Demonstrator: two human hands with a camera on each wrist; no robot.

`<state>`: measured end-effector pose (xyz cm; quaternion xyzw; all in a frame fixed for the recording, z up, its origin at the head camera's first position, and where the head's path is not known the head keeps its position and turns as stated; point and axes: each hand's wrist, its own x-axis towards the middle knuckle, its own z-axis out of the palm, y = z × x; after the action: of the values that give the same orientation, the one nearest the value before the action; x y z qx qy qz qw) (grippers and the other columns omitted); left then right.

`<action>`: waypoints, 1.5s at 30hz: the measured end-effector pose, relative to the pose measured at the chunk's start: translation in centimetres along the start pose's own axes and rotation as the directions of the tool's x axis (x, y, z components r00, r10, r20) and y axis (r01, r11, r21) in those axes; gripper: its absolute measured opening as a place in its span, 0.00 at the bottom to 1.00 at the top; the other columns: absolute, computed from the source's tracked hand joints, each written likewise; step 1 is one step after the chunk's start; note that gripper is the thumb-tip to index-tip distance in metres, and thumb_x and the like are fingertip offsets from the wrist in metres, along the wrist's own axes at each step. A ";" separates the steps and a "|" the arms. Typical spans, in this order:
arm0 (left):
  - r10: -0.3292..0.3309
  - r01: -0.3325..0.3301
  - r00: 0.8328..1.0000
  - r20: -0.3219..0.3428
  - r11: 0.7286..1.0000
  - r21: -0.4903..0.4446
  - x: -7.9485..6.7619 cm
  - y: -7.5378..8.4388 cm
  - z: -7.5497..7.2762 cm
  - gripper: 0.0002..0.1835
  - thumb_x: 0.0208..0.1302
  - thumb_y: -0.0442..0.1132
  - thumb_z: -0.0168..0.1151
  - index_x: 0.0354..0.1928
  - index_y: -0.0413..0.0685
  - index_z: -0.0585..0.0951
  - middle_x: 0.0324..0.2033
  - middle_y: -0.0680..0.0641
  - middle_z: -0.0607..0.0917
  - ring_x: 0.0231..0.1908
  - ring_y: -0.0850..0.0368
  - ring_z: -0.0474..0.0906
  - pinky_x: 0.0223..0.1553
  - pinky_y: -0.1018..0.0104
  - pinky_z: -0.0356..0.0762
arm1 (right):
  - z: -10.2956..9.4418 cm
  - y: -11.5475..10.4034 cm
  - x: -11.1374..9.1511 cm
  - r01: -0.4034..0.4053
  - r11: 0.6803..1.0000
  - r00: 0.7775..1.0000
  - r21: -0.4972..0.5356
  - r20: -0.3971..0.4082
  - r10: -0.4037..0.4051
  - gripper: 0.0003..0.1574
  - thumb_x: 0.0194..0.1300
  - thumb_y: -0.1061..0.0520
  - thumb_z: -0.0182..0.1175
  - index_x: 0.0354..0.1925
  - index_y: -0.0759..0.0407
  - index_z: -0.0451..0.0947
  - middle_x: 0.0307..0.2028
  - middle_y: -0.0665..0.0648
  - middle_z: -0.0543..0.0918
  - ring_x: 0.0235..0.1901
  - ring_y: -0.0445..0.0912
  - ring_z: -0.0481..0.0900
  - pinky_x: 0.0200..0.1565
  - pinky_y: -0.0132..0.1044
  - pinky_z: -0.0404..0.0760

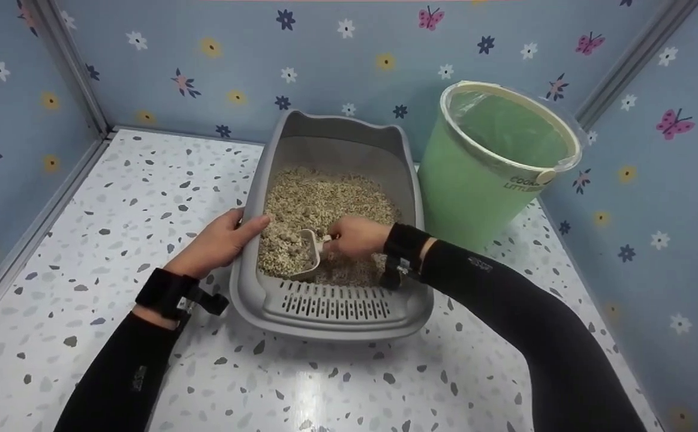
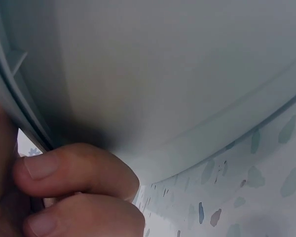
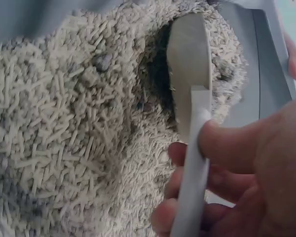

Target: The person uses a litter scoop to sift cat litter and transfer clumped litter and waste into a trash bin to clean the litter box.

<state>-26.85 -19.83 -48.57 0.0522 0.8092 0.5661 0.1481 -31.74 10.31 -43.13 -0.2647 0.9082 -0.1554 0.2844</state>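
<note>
A grey litter box (image 1: 337, 330) stands on the speckled floor, its bottom spread with tan pellet litter (image 1: 331, 198). My left hand (image 1: 220, 240) grips the box's left rim, thumb over the top and fingers curled beneath it; the left wrist view shows those fingers (image 2: 84, 173) against the outer wall. Inside the box, my right hand (image 1: 358, 237) holds a white litter scoop (image 1: 313, 255) by its handle. In the right wrist view the scoop (image 3: 190, 54) is tipped on its side, its blade sunk into the litter with pellets heaped against it.
A green trash bin (image 1: 469, 180) with a clear plastic liner stands close against the box's right side. Behind the box rises a blue wall (image 1: 319, 60) with flowers and butterflies, and similar walls stand left and right. Slots pierce the litter box's front ledge.
</note>
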 end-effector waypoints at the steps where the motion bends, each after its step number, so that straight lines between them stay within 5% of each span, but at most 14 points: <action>1: 0.001 -0.001 1.000 0.002 1.000 -0.003 0.0 0.0 0.0 0.54 0.80 0.74 0.57 0.85 0.35 0.60 0.56 0.34 0.81 0.45 0.46 0.86 0.44 0.57 0.91 | -0.1 0.1 0.1 0.005 1.000 1.000 -0.006 -0.017 -0.005 0.27 0.85 0.47 0.63 0.27 0.48 0.67 0.24 0.47 0.68 0.24 0.41 0.66 0.30 0.35 0.69; 10: -0.006 0.006 1.000 0.003 1.000 0.000 0.0 0.0 -0.1 0.57 0.80 0.74 0.56 0.88 0.36 0.54 0.67 0.31 0.79 0.56 0.40 0.85 0.54 0.54 0.90 | 0.1 0.6 0.7 0.028 0.999 0.994 -0.035 -0.101 -0.031 0.27 0.84 0.47 0.64 0.28 0.48 0.65 0.25 0.47 0.66 0.26 0.42 0.65 0.33 0.36 0.66; 30: -0.015 0.015 1.000 0.000 1.000 0.001 0.0 -0.1 -0.1 0.56 0.82 0.70 0.56 0.89 0.35 0.49 0.77 0.26 0.70 0.68 0.32 0.78 0.68 0.40 0.81 | -0.9 2.7 -0.4 0.045 0.992 0.979 0.115 -0.204 -0.021 0.24 0.86 0.51 0.62 0.30 0.52 0.69 0.26 0.48 0.68 0.26 0.42 0.66 0.34 0.36 0.67; 36: -0.016 0.016 1.000 0.003 1.000 -0.001 0.1 -0.3 -0.2 0.56 0.81 0.72 0.55 0.89 0.35 0.51 0.72 0.27 0.75 0.64 0.34 0.81 0.64 0.44 0.85 | -1.2 3.3 -0.8 0.060 0.980 0.956 0.190 -0.293 -0.002 0.19 0.86 0.50 0.62 0.35 0.58 0.78 0.26 0.48 0.69 0.24 0.42 0.65 0.34 0.36 0.64; 45: 0.003 -0.003 1.000 0.001 1.000 0.011 0.1 -0.2 -0.1 0.54 0.83 0.70 0.55 0.87 0.33 0.54 0.70 0.27 0.75 0.62 0.36 0.81 0.63 0.45 0.85 | -1.7 3.7 -1.6 0.111 0.967 0.902 0.231 -0.431 0.000 0.25 0.86 0.51 0.64 0.28 0.50 0.68 0.24 0.48 0.65 0.25 0.44 0.63 0.37 0.39 0.64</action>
<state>-26.99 -19.93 -48.79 0.0545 0.8121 0.5620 0.1471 -33.13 14.49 -42.71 -0.2123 0.9135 -0.3308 0.1049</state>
